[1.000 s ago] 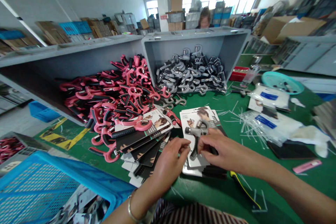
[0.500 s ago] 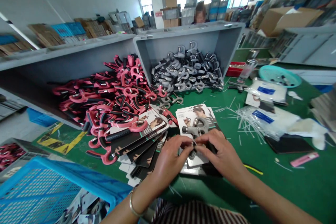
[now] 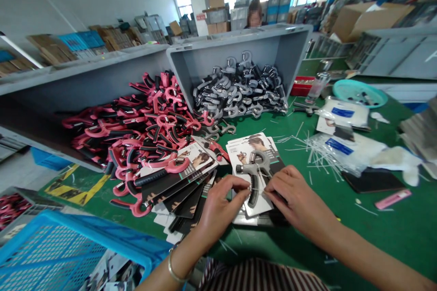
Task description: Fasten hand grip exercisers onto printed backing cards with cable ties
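A grey hand grip (image 3: pixel 253 182) with a black handle and a metal spring lies on a printed card (image 3: pixel 238 148) at the top of a card stack. A thin white tie crosses its handle. My left hand (image 3: pixel 223 202) is closed in a pinch at the left side of the handle, on something too small to make out. To the right, my right hand (image 3: pixel 290 193) pinches what looks like the white tie's end. Pink hand grips (image 3: pixel 164 122) lie heaped to the left, one resting on fanned black cards (image 3: pixel 186 200).
A grey bin (image 3: pixel 290 50) holds grey grips. Loose white ties (image 3: pixel 321 150), plastic bags (image 3: pixel 355 145), a turquoise plate (image 3: pixel 358 88) and a pink marker (image 3: pixel 392 199) lie on the right. A blue basket (image 3: pixel 51 236) stands front left. A person (image 3: pixel 254 13) is behind the bins.
My hands have moved apart from their shared pinch over the grip, the right one shifting rightward. More of the grey grip's handle shows between them. The whole view has shifted slightly.
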### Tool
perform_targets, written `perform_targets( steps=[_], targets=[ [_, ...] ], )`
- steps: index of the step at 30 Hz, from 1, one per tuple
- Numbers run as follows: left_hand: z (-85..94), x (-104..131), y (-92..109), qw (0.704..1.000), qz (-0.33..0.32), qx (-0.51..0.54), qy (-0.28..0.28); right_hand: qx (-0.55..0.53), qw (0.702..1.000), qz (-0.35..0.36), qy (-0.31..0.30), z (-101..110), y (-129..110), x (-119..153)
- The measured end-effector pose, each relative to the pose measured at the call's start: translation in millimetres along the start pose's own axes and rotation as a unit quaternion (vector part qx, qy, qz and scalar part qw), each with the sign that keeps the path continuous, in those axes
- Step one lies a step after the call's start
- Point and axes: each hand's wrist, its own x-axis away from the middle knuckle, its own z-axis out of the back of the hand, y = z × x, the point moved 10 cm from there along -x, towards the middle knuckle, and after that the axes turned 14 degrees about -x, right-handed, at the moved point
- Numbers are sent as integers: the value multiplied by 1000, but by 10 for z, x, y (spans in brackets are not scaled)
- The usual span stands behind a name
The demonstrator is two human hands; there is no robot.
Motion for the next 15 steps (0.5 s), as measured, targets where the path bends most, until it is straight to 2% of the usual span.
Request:
perform_targets(
  steps=[5, 11, 15],
  targets=[
    [-19, 0, 17, 1000, -8, -9, -6, 12, 1000, -2, -6, -7, -15, -16],
    [-40, -12, 111, 998, -48, -35, -14, 24, 1000, 8, -14, -25, -106, -33],
    [-12, -15, 11, 1000, -13, -1, -14, 24, 1000, 18, -2, 12, -120, -35]
  ],
)
